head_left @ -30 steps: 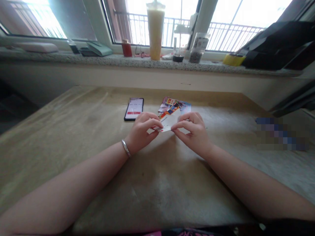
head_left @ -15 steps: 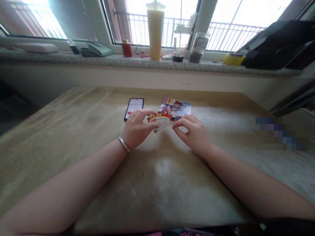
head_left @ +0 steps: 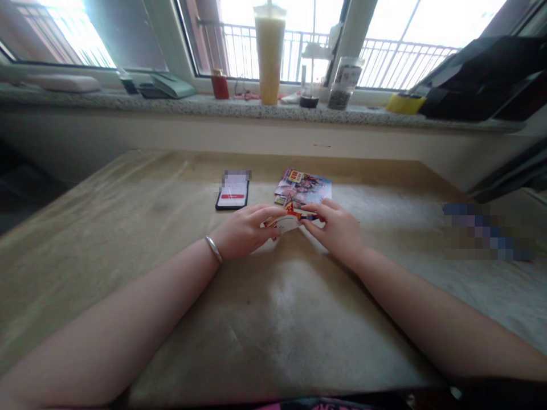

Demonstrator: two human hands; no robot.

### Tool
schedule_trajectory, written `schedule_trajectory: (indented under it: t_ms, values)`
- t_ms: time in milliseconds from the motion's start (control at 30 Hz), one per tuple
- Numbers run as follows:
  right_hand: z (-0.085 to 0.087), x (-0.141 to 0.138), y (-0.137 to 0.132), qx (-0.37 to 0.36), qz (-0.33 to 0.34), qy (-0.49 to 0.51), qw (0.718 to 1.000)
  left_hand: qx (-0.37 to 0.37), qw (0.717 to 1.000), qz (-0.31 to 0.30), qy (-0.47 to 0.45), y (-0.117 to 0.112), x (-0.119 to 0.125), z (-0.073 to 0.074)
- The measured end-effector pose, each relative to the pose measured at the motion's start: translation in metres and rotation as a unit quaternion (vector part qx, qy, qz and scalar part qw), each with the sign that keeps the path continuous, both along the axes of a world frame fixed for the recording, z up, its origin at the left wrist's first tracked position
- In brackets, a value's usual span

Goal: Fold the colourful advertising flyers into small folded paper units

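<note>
Between my two hands is a printed paper leaflet (head_left: 290, 222), white with red and yellow parts, bent and partly folded. My left hand (head_left: 245, 230), with a silver bangle at the wrist, pinches its left side between thumb and fingers. On the opposite side my right hand (head_left: 335, 228) grips the right edge between thumb and index finger. Just behind the leaflet, colourful printed flyers (head_left: 310, 185) lie on the table, their near part covered by the leaflet and my fingers. A phone (head_left: 233, 196) lies face up behind my left hand.
The wooden-toned table (head_left: 239, 319) stands against the wall under a window. Along the stone sill (head_left: 171, 105) are a tall yellow drink cup (head_left: 270, 57), a red bottle (head_left: 220, 84), a clear container (head_left: 345, 82), yellow tape (head_left: 405, 103) and a black bag (head_left: 478, 80).
My left hand has moved down and slightly right, bringing its side of the leaflet nearer my right hand. The leaflet is now more bent, and more of the phone shows.
</note>
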State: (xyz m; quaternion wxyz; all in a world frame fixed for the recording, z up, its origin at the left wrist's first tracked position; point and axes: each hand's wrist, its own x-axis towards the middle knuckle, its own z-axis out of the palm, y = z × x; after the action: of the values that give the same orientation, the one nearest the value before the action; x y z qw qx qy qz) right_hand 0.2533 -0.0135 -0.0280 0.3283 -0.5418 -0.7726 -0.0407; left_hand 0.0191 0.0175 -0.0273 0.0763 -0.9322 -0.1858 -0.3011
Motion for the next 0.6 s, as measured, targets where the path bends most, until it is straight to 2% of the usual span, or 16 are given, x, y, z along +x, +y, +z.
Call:
schedule_trajectory:
  t_ms: [167,233,367,500,600]
  values:
    - [-0.003,0.003,0.004,0.013,0.013,-0.008,1.000,-0.007,1.000,-0.023,0.012,-0.003,-0.002,0.004]
    - [-0.004,0.005,0.005,0.025,0.031,-0.009,0.999,-0.023,1.000,-0.011,-0.002,-0.001,-0.002,0.003]
    - [-0.005,0.012,0.008,0.059,0.111,-0.039,0.991,-0.023,0.999,0.034,-0.027,0.006,-0.004,-0.003]
    - [-0.004,0.020,0.011,0.082,0.143,-0.122,0.979,-0.026,0.997,0.063,0.031,0.010,-0.009,-0.004]
    - [-0.004,0.024,0.014,0.075,0.166,-0.169,0.969,-0.032,0.995,0.052,0.081,0.009,-0.012,0.000]
